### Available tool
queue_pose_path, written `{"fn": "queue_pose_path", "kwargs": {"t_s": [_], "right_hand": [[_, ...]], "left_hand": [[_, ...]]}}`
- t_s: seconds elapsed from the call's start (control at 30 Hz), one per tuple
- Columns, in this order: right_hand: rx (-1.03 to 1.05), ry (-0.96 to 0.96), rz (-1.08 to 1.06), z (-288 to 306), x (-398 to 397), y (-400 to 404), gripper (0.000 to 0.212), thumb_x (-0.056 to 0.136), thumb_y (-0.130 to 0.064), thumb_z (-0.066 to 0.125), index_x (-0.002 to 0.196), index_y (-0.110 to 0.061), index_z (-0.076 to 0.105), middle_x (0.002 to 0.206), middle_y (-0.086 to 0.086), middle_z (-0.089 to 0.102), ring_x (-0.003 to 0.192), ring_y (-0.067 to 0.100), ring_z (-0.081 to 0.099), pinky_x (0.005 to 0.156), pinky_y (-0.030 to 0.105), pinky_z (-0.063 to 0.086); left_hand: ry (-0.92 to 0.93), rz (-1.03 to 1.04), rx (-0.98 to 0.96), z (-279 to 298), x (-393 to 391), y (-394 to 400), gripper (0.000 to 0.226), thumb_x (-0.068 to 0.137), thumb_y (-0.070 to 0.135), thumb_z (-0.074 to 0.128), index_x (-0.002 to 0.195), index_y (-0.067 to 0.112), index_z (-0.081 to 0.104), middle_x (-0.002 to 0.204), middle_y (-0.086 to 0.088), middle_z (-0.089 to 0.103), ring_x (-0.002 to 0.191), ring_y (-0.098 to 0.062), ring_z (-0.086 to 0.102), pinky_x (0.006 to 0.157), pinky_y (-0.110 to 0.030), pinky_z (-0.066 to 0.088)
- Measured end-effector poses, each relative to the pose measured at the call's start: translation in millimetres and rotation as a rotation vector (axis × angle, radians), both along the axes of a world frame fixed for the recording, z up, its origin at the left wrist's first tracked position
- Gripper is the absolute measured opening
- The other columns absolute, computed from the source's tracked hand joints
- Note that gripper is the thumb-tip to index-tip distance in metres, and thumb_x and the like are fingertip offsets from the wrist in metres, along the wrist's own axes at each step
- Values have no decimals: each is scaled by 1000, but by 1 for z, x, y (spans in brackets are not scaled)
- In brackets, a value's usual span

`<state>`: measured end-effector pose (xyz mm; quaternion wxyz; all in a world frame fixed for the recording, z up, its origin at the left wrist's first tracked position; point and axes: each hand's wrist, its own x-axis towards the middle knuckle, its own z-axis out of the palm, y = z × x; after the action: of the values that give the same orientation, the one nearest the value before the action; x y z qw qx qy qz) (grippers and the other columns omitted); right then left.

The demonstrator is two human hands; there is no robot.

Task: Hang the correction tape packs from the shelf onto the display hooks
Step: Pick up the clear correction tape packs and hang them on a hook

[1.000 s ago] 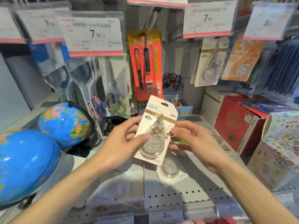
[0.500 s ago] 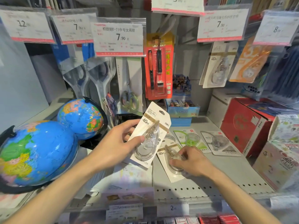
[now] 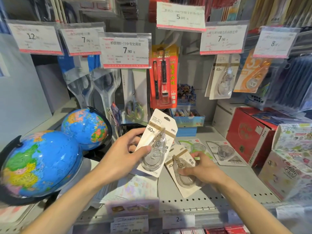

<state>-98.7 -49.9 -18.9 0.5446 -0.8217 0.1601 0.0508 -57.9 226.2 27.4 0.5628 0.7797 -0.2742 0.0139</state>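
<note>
Since each pack looks light, stiff and slick-blistered, the left hand pinches one pack by its card edge while the right hand grips another on the shelf.

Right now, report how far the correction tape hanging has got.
Done: matching 40m packs already hang on the upper right hook. In hand: the left hand holds one pack; the right hand grips a second pack lying on the shelf. Left: hang both, plus two packs lying further back.
</note>
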Motion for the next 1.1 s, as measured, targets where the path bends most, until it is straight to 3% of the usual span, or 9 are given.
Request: {"fn": "queue_pose_path", "kwargs": {"t_s": [0.13,0.23,0.3,0.4,0.53,0.7,0.83,1.0,1.1], "right_hand": [[42,-126,-80,11,-15,-10,51,77,-8,91,113,-17,57,61,-5,74,43,5,66,40,22,48],[68,-224,-98,27,-29,-21,48,78,-9,90,117,-14,63,79,-1,79,55,9,70,47,26,52],[52,-296,-98,40,-38,-28,50,78,-11,90,120,-15,63,90,7,80,61,17,73,51,34,58],[66,-406,-119,61,-47,-45,47,80,-7,87,117,-18,60,90,5,81,73,41,78,60,57,65],[84,-504,-107,84,-57,-78,46,81,-8,87,117,-19,60,100,3,81,84,37,80,65,66,62],[76,-566,-40,107,-65,-141,44,84,-10,84,118,-22,59,106,2,82,89,27,80,69,58,65],[52,-651,8,116,-69,-202,39,86,-15,83,114,-30,60,109,-3,80,93,15,79,71,44,66],[49,-693,43,127,-71,-272,39,85,-22,84,110,-40,59,105,-11,80,91,8,78,69,31,63],[59,-697,56,129,-68,-295,38,86,-24,84,110,-40,59,105,-11,80,90,10,79,73,42,65]], "left_hand": [[-4,3,-88,4,-4,-3,44,88,28,75,127,45,62,105,7,80,93,-30,76,84,-37,63],[-28,-4,-129,9,-8,-8,44,94,18,74,126,46,61,109,7,80,94,-20,78,81,-26,62],[-39,8,-175,14,-11,-15,43,91,21,75,128,40,62,109,5,80,95,-19,78,82,-28,62],[-62,38,-255,23,-17,-32,47,84,26,74,129,30,62,109,4,81,97,-14,77,84,-22,59],[-98,63,-303,36,-25,-64,47,82,26,76,127,29,64,109,2,81,99,-13,77,83,-18,57],[-138,107,-303,44,-42,-129,44,82,30,78,123,36,65,111,6,81,102,-14,77,85,-19,57],[-186,171,-338,51,-55,-197,43,82,27,79,123,29,65,108,5,81,99,-12,76,82,-17,56],[-215,235,-310,67,-72,-263,38,91,10,74,122,29,66,107,11,81,95,-3,76,76,-9,53],[-230,294,-292,74,-80,-285,38,92,8,74,122,29,66,109,12,80,97,-3,76,75,-10,53]]}}
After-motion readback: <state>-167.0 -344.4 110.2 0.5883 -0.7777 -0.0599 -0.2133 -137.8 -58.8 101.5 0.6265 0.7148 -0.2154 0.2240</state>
